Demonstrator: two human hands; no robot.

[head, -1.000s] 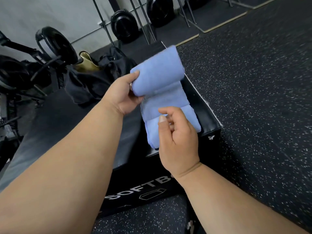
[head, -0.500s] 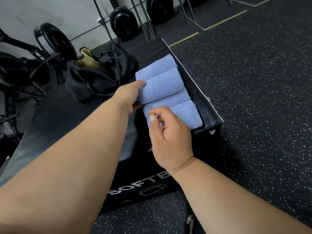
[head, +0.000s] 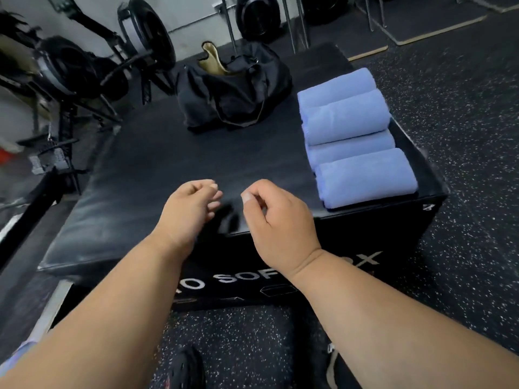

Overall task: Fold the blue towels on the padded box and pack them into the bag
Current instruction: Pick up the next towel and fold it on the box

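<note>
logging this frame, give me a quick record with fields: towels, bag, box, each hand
towels: folded blue towels in a row along the box's right side
bag: black bag at the far end of the box top, open
box: black padded box
left hand: loosely curled, holds nothing
right hand: loosely curled, holds nothing

We've got the folded blue towels (head: 354, 136) lined up along the padded box (head: 168, 169), beyond and right of our empty hands; the black bag (head: 233, 88) sits unzipped beyond them.
</note>
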